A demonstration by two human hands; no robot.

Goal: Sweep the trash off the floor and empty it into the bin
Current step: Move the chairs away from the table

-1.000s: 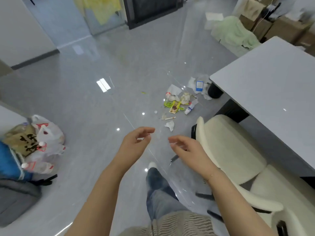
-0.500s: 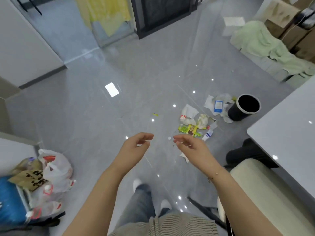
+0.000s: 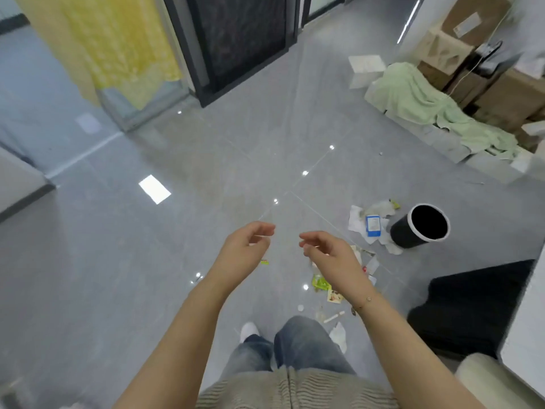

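Note:
Trash lies scattered on the grey floor: white tissues with a blue-and-white packet [image 3: 373, 225] beside the bin, green and yellow wrappers [image 3: 322, 283] partly hidden under my right wrist, and a crumpled white tissue [image 3: 339, 335] by my right leg. A small black bin [image 3: 420, 225] with a white rim stands upright at the right, its mouth dark. My left hand [image 3: 243, 250] and my right hand [image 3: 330, 255] hover side by side at chest height, fingers loosely curled, holding nothing. No broom or dustpan is in view.
A white table edge [image 3: 528, 329] and a cream chair [image 3: 495, 382] sit at the lower right, with a black base [image 3: 472, 302] below the table. Green cloth [image 3: 427, 110] over boxes fills the upper right. A yellow curtain [image 3: 100, 45] and dark door frame [image 3: 239, 39] stand ahead.
I have stepped forward toward the trash; the view tilted up, so the bin and far wall show more. The bags at the left left the view. Both hands kept their pose.

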